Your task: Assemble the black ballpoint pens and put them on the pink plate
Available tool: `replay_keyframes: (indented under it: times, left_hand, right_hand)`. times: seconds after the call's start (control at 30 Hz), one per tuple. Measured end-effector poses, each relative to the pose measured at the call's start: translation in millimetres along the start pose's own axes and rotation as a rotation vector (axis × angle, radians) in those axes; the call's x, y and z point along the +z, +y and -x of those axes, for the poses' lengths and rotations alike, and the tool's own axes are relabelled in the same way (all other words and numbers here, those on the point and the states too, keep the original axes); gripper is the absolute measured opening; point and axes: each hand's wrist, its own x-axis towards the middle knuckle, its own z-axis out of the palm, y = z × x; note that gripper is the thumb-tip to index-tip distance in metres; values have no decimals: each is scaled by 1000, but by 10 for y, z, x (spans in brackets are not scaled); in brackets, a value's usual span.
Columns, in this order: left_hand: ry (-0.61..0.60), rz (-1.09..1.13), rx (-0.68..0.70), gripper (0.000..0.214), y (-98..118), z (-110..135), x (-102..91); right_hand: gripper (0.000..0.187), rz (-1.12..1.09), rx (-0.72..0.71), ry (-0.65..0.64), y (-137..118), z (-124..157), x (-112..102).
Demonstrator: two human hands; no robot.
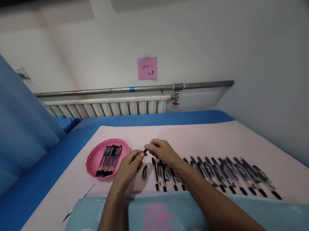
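Over the pink sheet, my left hand and my right hand meet with closed fingertips on a small black pen part. Fingers cover most of that part, so its exact kind does not show. Just below the hands lies a loose pen cap, dark and clear. To the left, a pink scalloped dish holds several capped black pens side by side. Under and beyond my right forearm runs a row of pen barrels with black ends and loose caps; the forearm hides some.
A thin white pen refill pokes out beside the light blue patterned cloth at the near edge. Blue bedding borders the pink sheet. Behind stand a radiator and a metal pipe; a blue curtain hangs left.
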Motion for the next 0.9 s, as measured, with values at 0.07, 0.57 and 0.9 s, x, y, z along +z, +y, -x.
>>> replay_keyframes:
  times: [0.07,0.57,0.9]
  left_hand:
    - [8,5,-8,33,-4,-7,-1]
    - [-25,34,-26,28,-1,16,-13]
    - [-17,87,-16,38,-4,11,3]
  right_hand:
    - [23,-41,9,-36,17,-3,12]
    - [23,-54,12,16,15,10,62]
    - [21,-86,22,26,16,7,63]
